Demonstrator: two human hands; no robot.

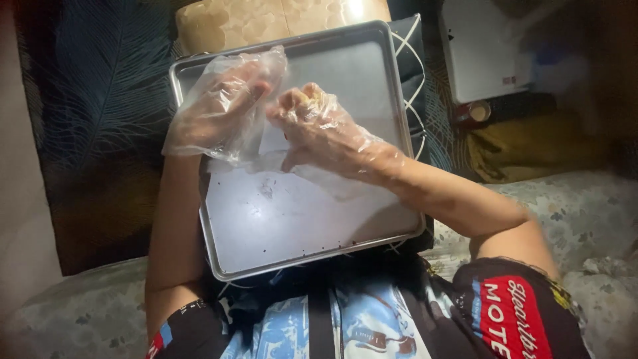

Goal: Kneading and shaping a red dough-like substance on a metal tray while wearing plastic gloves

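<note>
A silver baking tray [372, 73] rests on my lap, tilted, with dark crumbs scattered on its grey surface. Both hands hover over its upper half in loose clear plastic gloves. My left hand [219, 106] has its fingers spread, pointing toward the right hand, with nothing in it. My right hand [319, 126] is curled, and a small yellowish bit [311, 95] shows at its fingertips. The two hands nearly touch at the tray's middle.
A dark feather-patterned cushion [100, 100] lies left of the tray, a white box [482, 46] and a red can [473, 113] at the upper right. A yellowish cloth [525, 149] sits below them. A floral-patterned seat [585, 213] surrounds me.
</note>
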